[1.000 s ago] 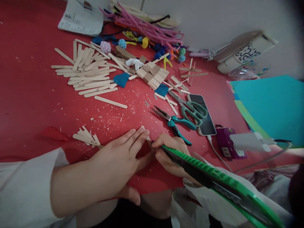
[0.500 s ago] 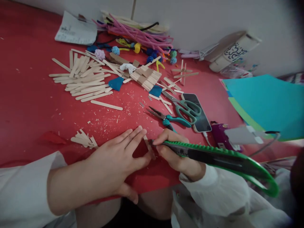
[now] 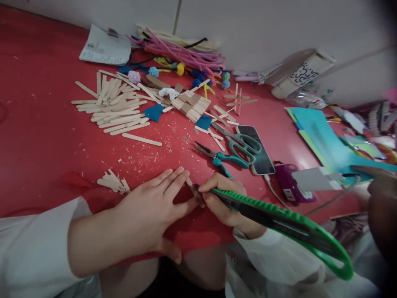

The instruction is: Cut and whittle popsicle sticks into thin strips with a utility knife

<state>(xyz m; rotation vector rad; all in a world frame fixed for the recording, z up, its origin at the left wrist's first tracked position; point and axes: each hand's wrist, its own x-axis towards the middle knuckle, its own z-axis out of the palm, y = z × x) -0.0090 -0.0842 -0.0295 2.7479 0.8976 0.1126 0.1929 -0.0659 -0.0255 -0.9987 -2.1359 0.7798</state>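
Note:
My left hand [image 3: 161,198] lies flat and spread on the table near its front edge. Its fingertips press down a short wooden craft stick [image 3: 190,184], much of which the fingers cover. Wrapped round a green and black utility knife [image 3: 266,213], my right hand [image 3: 223,198] is closed close to its front end. The knife's tip meets the stick, though the blade itself is hard to make out. Beside my left wrist sits a small bunch of cut stick pieces [image 3: 114,182]. Wood shavings [image 3: 149,153] are scattered beyond my fingers.
Pliers [image 3: 217,157], scissors [image 3: 242,145] and a phone [image 3: 260,157] lie beyond my right hand. A pile of craft sticks [image 3: 114,107] is at left, pipe cleaners [image 3: 186,51] at the back. Coloured sheets [image 3: 322,136] lie at right; another person's hand [image 3: 383,190] is at the right edge.
The knife's rear end has swung down and slightly left, while its tip stays at the stick. Another person's hand now reaches over the coloured sheets. The view has shifted slightly.

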